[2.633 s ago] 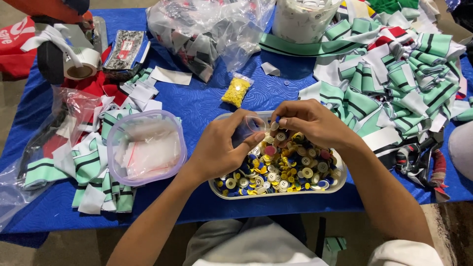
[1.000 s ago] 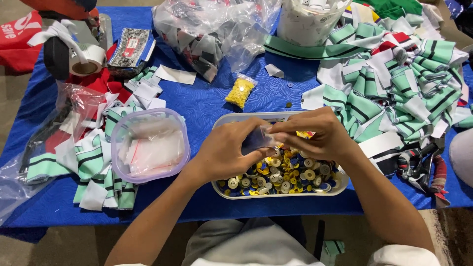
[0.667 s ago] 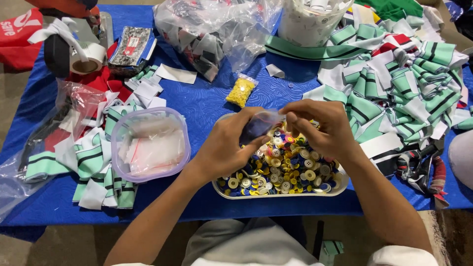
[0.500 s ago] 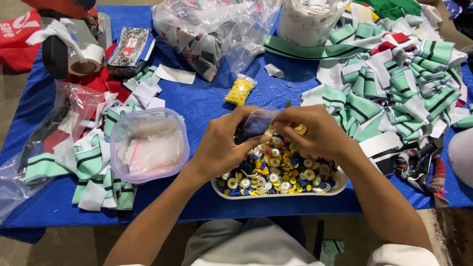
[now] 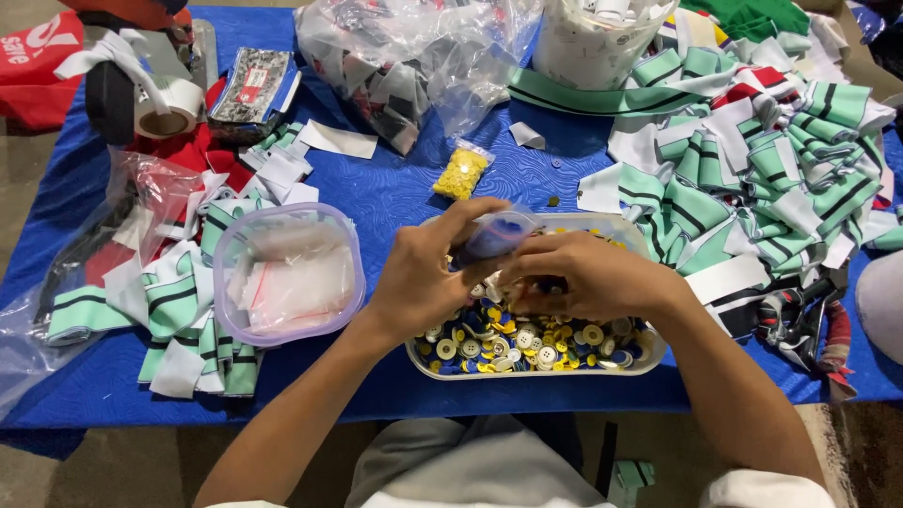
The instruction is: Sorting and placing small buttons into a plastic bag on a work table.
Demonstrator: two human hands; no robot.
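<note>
While both hands work above the tray, the legend runs from left to right.

Left edge: a crumpled clear plastic bag point(image 5: 141, 202) lies over striped green, white and black knit fabric pieces point(image 5: 179, 310), soft and floppy, spread on the blue textured cloth over the table point(image 5: 395, 188).

Tub: a rounded clear plastic tub with a lilac rim point(image 5: 287, 273) holds small glossy clear packets, just beside the left forearm.

Left hand: the left hand point(image 5: 419, 277) curls around a small clear plastic bag with blue contents point(image 5: 499, 233), thumb and fingers pinching the bag's near side.

Bag position: held just above the far rim of the tray, between both hands.

Right hand: the right hand point(image 5: 588, 277) is bent over the bag's mouth, fingertips pressed together; whether they pinch a button cannot be told.

Tray: a shallow white oblong plastic tray point(image 5: 649, 353) is heaped with small round buttons in blue, yellow and white point(image 5: 527, 343), hard, smooth and free to roll.

Risk, spill: the thin slippery film could slide from the pinch and shed its contents into the mixed heap.

Risk, scatter: a wrist pressing on the tray's rim could tip it, sending buttons over the near table edge.

Far side: a small clear bag of yellow buttons point(image 5: 461, 174) lies apart.

Right edge: more striped knit pieces point(image 5: 781, 160) are piled loosely.
</note>
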